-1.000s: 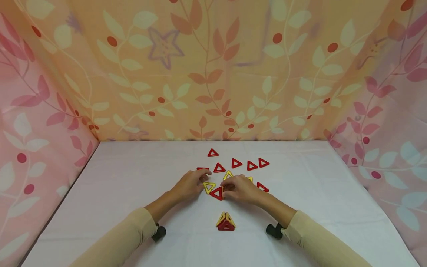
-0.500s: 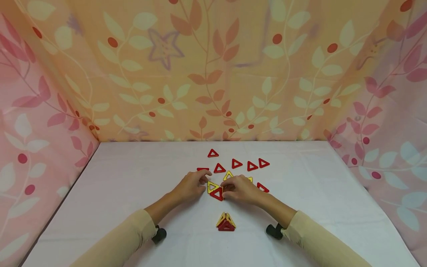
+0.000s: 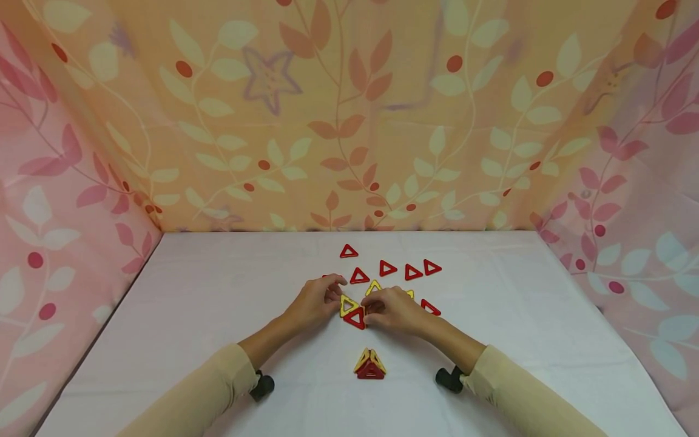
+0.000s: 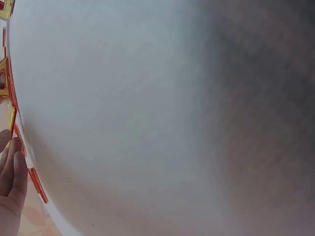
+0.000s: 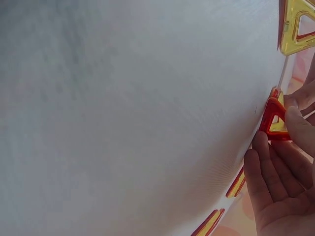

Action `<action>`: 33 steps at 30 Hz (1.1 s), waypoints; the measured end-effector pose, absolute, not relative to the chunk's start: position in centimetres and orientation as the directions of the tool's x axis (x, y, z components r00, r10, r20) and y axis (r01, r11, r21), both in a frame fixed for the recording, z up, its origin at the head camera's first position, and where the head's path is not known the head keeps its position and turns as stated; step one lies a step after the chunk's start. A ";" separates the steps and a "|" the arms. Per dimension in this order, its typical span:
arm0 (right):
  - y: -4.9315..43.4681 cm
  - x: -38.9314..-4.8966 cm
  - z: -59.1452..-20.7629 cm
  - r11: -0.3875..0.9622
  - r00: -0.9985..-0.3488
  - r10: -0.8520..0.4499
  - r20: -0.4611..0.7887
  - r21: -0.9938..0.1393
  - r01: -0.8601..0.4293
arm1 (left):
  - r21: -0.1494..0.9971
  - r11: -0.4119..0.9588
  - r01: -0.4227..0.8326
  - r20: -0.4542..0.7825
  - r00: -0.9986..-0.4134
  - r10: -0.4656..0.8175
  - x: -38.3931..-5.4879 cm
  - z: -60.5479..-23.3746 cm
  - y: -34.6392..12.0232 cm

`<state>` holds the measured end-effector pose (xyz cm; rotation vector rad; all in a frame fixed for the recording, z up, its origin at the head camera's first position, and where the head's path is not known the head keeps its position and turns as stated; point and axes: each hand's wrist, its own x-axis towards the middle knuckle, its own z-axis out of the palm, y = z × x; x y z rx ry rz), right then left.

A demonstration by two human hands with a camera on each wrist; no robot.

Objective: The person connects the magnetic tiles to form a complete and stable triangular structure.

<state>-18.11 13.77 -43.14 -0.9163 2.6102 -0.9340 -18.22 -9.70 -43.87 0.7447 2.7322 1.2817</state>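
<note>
Triangular magnetic tiles are joined between the two hands. In the head view, my left hand (image 3: 315, 302) has its thumb and curled fingers at the left corner of a yellow triangular tile (image 3: 342, 306), pinching that corner. A red triangular tile (image 3: 349, 318) adjoins it below. My right hand (image 3: 397, 311) pinches an upright triangular tile at the red one's right side; fingers mostly hide it from above. In the right wrist view, the tile between thumb and fingers shows as a red triangle (image 5: 267, 118). A small red-and-yellow pyramid (image 3: 370, 366) stands nearer the body.
Several red triangular tiles, such as the farthest one (image 3: 348, 251) and one at the right (image 3: 429, 308), lie beyond and beside the hands. A yellow tile (image 3: 374, 287) lies just past the right hand. White cloth (image 3: 207, 291) covers the table; patterned curtains (image 3: 349, 121) enclose it.
The yellow tile has shifted slightly right against the red tile. My left hand's fingertips have edged right after it. The right hand and the pyramid have stayed put.
</note>
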 end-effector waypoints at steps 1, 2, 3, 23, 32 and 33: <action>13.8 -18.1 -43.2 0.603 -0.782 -0.624 0.002 -0.634 -0.483 | 0.736 0.539 0.410 0.174 -0.883 0.435 -18.2 -43.9 -9.7; 13.7 -18.1 -43.2 0.603 -0.783 -0.622 0.003 -0.636 -0.482 | 0.738 0.533 0.413 0.179 -0.882 0.436 -18.2 -43.9 -9.7; 13.7 -18.1 -43.2 0.603 -0.783 -0.622 0.002 -0.637 -0.481 | 0.740 0.530 0.413 0.180 -0.882 0.436 -18.2 -43.9 -9.7; 13.5 -17.9 -43.0 0.578 -0.788 -0.615 0.034 -0.660 -0.480 | 0.769 0.470 0.433 0.183 -0.854 0.487 -17.9 -43.3 -9.4; 13.5 -17.9 -42.9 0.573 -0.770 -0.637 0.037 -0.645 -0.505 | 0.798 0.449 0.401 0.129 -0.842 0.523 -17.7 -43.5 -9.4; 13.5 -17.9 -42.8 0.572 -0.769 -0.639 0.039 -0.644 -0.508 | 0.795 0.456 0.400 0.121 -0.841 0.527 -17.7 -43.5 -9.4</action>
